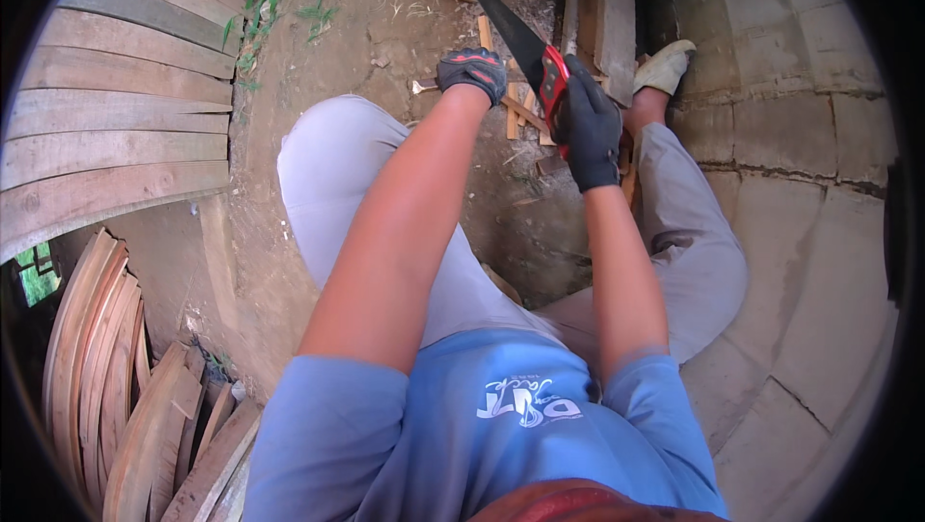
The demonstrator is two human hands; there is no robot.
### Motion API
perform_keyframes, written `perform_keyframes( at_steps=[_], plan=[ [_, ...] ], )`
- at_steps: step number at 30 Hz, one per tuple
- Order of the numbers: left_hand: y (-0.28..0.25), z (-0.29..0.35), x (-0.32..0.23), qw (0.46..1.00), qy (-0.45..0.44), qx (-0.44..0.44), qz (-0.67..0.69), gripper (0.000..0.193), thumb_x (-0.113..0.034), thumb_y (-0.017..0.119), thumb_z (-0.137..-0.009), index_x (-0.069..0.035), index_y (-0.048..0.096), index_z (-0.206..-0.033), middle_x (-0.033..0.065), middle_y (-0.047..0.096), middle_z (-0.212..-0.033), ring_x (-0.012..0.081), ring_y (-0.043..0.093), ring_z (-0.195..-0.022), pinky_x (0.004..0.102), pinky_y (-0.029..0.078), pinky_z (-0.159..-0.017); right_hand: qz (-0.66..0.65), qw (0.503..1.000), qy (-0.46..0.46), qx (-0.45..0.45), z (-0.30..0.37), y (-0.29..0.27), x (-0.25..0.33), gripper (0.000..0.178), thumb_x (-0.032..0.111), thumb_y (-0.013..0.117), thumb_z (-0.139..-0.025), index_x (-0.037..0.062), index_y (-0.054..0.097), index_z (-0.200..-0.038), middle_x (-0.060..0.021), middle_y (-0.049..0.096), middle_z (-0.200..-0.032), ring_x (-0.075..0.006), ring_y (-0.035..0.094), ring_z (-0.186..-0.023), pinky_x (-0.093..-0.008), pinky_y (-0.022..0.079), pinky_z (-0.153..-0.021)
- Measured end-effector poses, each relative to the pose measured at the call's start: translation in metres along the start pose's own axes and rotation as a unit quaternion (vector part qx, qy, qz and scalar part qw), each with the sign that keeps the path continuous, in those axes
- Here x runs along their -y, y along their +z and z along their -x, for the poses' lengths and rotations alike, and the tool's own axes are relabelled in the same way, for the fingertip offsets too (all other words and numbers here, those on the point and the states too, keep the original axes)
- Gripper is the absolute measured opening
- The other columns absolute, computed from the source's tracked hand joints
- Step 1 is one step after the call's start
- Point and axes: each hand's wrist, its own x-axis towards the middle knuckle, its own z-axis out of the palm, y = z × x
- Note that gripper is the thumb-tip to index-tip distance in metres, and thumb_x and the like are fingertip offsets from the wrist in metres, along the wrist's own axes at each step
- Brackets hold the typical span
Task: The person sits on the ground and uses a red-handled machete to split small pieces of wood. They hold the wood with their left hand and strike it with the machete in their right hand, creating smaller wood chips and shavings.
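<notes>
The right hand [588,127], in a black fabric glove, had its grip closed around the red-and-black handle of a hand saw [520,40]. The dark, tapered blade pointed up and away over bare packed earth. The left hand [472,72], in a black glove with red trim, pressed palm-down on a thin wood strip [521,111]; whether its fingers curled around it could not be told. Rough-sawn planks [116,137] lay stacked at the left, curved slats [106,368] below them.
</notes>
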Motion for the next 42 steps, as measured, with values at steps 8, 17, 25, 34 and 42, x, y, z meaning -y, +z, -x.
perform_keyframes(
  at_steps=[8,17,25,34,42],
  plan=[
    [0.001,0.017,0.016,0.999,-0.04,-0.008,0.003,0.035,-0.022,0.056,-0.099,-0.01,0.076,-0.125,0.0149,0.074,-0.132,0.035,0.072,-0.121,0.0485,0.059,-0.097,-0.026,0.997,0.07,0.021,0.171,-0.121,0.053,0.042,0.011,0.054,-0.107,-0.0006,0.063,-0.146,-0.0149,0.068,-0.143,-0.0213,0.063,-0.132,-0.0362,0.046,-0.113],
    [0.023,0.011,0.031,0.992,-0.004,-0.089,-0.086,0.027,-0.022,0.061,-0.097,-0.013,0.08,-0.114,0.01,0.078,-0.118,0.0299,0.076,-0.111,0.0447,0.061,-0.087,-0.136,0.979,0.149,0.016,0.146,-0.157,0.066,0.046,0.013,0.052,-0.108,-0.0074,0.058,-0.149,-0.0157,0.065,-0.144,-0.0234,0.06,-0.133,-0.0382,0.043,-0.117],
    [0.028,-0.002,0.003,0.993,0.017,-0.095,-0.07,0.026,-0.021,0.061,-0.096,-0.013,0.08,-0.112,0.0108,0.079,-0.116,0.0303,0.076,-0.109,0.0458,0.06,-0.087,-0.105,0.986,0.129,-0.025,0.162,-0.163,0.068,0.046,0.015,0.056,-0.107,-0.0069,0.061,-0.146,-0.0155,0.066,-0.144,-0.0216,0.059,-0.134,-0.0378,0.041,-0.118],
    [0.028,0.0,0.002,0.992,0.013,-0.088,-0.085,0.026,-0.022,0.06,-0.096,-0.014,0.079,-0.113,0.0099,0.078,-0.117,0.0296,0.075,-0.112,0.046,0.06,-0.087,-0.143,0.978,0.148,-0.044,0.161,-0.157,0.083,0.044,0.014,0.055,-0.108,-0.0073,0.062,-0.145,-0.0169,0.066,-0.145,-0.0219,0.06,-0.133,-0.0366,0.04,-0.118],
    [0.044,0.006,0.001,0.991,0.012,-0.116,-0.063,0.024,-0.021,0.061,-0.096,-0.014,0.081,-0.108,0.0093,0.08,-0.11,0.0295,0.077,-0.106,0.0455,0.06,-0.084,-0.013,0.992,0.124,0.008,0.141,-0.177,0.109,0.042,0.013,0.059,-0.105,-0.005,0.066,-0.142,-0.0133,0.076,-0.124,-0.014,0.067,-0.093,-0.0305,0.053,-0.088]
  ],
)
